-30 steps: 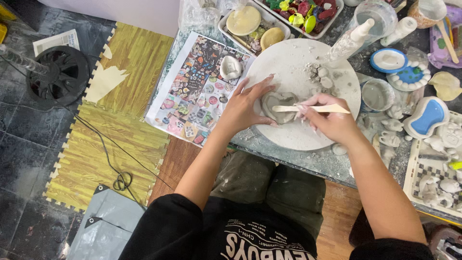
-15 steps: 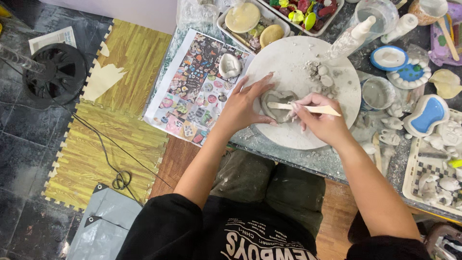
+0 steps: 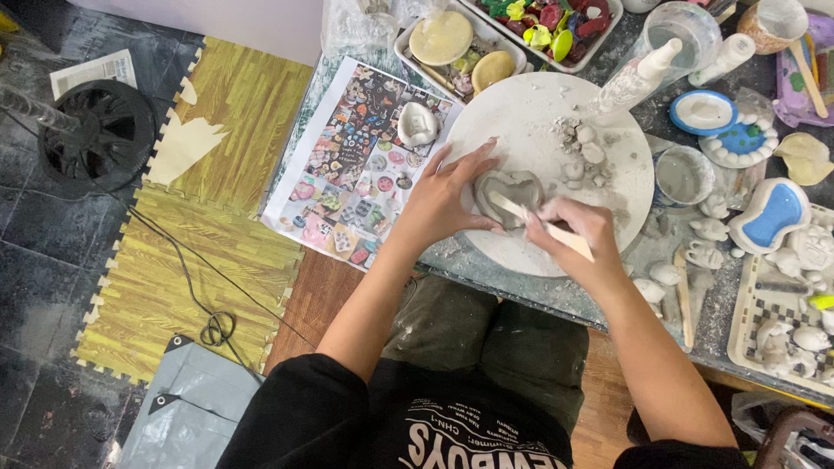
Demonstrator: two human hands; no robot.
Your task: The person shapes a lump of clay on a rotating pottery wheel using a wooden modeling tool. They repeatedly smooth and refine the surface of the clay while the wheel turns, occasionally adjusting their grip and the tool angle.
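A small grey clay piece with raised walls lies on a round white board on the table. My left hand rests against its left side and steadies it, fingers spread. A thin wooden modelling stick is gripped in my right hand, its tip lying across the clay piece. Small lumps of grey clay lie on the board just beyond the piece.
A printed sheet of coloured pictures lies left of the board with a white clay shape on it. Bottles, cups, blue-glazed dishes and trays of small clay figures crowd the right. A black fan and a cable lie on the floor.
My right hand has turned the stick from lying nearly level to slanting down toward me, with the tip still on the clay. The left hand stays against the piece.
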